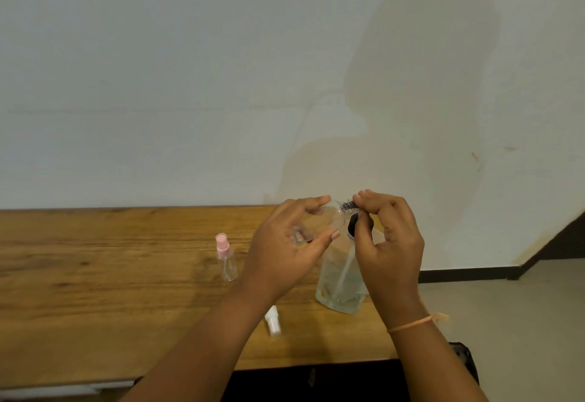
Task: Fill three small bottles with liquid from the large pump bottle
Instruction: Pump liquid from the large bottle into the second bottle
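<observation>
3 small bottles to fill, none visibly full. Your left hand (285,243) grips 1 clear bottle (329,218); your right hand (389,243) pinches its black cap (348,204). Pink-capped bottle (227,259) stands empty on the desk (95,275), pump bottle (338,281) behind your hands.

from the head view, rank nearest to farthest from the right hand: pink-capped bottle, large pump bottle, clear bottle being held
1. clear bottle: pinched at its top by the right hand.
2. large pump bottle: on the table, just under that hand.
3. pink-capped bottle: stands on the table, farther left.
</observation>
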{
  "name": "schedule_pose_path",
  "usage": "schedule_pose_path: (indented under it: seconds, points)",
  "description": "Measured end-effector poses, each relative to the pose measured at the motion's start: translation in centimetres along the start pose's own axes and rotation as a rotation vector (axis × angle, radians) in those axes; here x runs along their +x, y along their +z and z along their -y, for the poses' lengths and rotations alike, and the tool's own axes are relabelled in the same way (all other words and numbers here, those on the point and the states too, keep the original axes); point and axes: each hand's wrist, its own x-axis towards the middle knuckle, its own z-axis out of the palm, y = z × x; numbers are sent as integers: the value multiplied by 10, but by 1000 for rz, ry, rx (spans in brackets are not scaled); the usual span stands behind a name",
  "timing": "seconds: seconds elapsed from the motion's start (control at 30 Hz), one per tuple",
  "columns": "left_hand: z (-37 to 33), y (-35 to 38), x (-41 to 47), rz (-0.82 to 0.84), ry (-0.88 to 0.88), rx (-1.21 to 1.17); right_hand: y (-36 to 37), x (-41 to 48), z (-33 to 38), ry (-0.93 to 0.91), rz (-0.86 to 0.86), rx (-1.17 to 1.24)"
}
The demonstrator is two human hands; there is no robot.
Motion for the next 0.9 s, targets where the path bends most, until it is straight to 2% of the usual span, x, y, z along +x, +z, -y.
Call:
schedule_pose_path:
  seconds: [0.43, 0.73, 0.9]
  points:
    - [-2, -3, 2, 6, -20, -39, -4, 3, 3, -16, 29, -16]
    - [-4, -1, 2, 78, -137, -122, 0, -2, -9, -19, 32, -21]
    - [-6, 1, 1, 37, -111, -111, -1, 0, -3, -1, 1, -4]
